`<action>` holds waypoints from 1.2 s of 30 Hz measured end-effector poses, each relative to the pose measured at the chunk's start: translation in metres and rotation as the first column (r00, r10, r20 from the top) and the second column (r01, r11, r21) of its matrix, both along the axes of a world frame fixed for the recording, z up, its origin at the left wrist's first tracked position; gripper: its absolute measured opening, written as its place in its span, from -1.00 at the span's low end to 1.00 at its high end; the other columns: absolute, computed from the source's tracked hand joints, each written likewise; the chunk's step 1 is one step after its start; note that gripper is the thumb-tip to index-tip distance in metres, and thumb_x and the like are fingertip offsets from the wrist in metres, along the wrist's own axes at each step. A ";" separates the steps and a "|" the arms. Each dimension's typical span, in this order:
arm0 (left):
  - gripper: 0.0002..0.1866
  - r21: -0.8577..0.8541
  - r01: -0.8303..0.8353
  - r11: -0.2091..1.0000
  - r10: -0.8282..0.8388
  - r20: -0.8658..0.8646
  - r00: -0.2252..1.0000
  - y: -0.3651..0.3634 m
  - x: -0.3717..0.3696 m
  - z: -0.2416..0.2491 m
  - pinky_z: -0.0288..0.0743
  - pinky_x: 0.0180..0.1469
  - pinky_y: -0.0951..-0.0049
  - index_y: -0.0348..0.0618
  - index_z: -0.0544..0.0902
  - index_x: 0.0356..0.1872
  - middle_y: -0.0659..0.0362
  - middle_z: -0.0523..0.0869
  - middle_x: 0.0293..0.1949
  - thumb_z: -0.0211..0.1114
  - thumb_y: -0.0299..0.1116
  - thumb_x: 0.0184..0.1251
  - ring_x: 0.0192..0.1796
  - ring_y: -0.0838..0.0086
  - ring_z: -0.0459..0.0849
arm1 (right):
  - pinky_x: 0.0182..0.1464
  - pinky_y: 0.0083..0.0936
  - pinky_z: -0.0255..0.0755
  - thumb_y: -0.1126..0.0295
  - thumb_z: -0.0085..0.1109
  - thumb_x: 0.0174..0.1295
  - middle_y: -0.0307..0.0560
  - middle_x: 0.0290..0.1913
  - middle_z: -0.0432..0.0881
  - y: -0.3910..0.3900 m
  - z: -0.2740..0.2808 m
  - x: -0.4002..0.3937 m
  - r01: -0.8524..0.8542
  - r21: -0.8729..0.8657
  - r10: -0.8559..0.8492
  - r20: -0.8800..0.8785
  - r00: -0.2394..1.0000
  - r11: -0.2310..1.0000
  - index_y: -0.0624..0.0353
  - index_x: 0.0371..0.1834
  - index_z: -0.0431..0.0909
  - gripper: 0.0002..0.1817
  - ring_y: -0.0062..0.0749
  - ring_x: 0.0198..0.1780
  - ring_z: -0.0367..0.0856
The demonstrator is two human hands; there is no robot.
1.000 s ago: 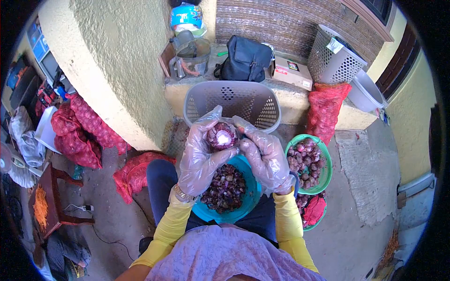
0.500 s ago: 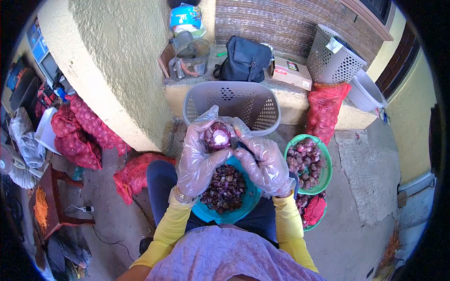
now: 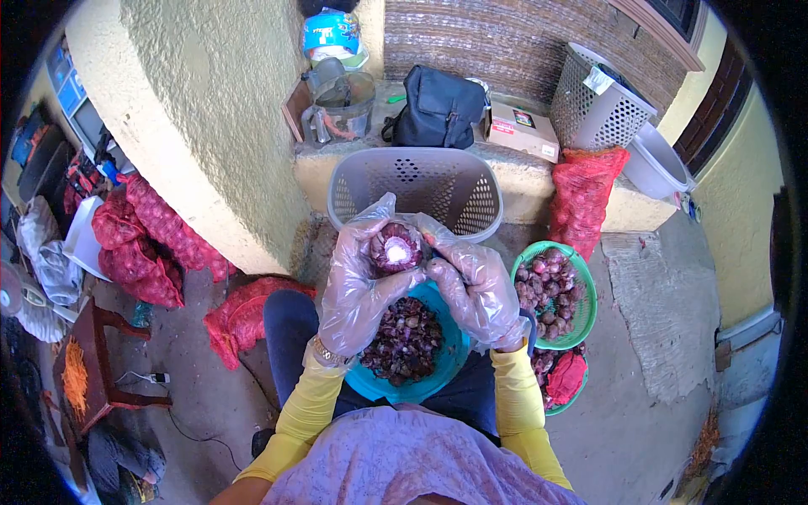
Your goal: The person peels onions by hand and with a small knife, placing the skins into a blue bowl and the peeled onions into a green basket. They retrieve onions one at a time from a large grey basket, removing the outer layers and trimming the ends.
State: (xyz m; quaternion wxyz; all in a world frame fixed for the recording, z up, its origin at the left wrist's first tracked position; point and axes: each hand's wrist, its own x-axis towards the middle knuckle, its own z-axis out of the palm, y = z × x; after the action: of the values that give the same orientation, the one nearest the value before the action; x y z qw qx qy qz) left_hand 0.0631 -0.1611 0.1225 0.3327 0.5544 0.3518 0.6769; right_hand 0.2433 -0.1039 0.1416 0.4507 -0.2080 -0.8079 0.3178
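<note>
A red onion [image 3: 397, 249] with a pale, cut face turned up towards me is in my left hand [image 3: 358, 282], whose gloved fingers curl around its left side. My right hand [image 3: 475, 290], also in a clear plastic glove, is closed close against the onion's right side. What its thumb and fingers pinch is hidden from view. Below both hands, a turquoise basin [image 3: 454, 358] between my legs holds dark onion skins and trimmings [image 3: 402, 341]. Just beyond the hands stands a large grey perforated basket [image 3: 362, 185].
To my right, a green basket [image 3: 592, 307] of onions stands over another green basket [image 3: 581, 402] with onions and red netting. Red mesh sacks [image 3: 156, 244] lie at the left, and one more sack [image 3: 587, 198] leans on the ledge. A backpack [image 3: 438, 109] sits on the ledge.
The right fingers have shifted slightly at the onion's edge, and a dark sliver seen there earlier is now hidden. The onion has tilted a little and stays in my left hand.
</note>
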 end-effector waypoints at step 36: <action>-0.25 -0.075 0.056 0.996 -0.050 0.077 0.996 0.002 0.000 0.004 0.43 0.51 0.24 -0.22 0.34 0.44 -0.01 0.40 0.51 0.48 -0.71 0.24 0.43 0.34 0.51 | 0.27 -0.14 0.58 0.41 0.30 0.43 0.33 0.18 0.72 0.006 0.002 0.007 -0.011 0.095 0.000 0.124 0.992 0.995 0.33 0.36 0.58 -0.53 0.24 0.20 0.73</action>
State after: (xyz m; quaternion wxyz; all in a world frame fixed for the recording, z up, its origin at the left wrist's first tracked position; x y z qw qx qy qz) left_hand 0.0634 -0.1594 0.1262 0.3849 0.5246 0.3501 0.6739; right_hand 0.2501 -0.0976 0.1434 0.4083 -0.2033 -0.8491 0.2665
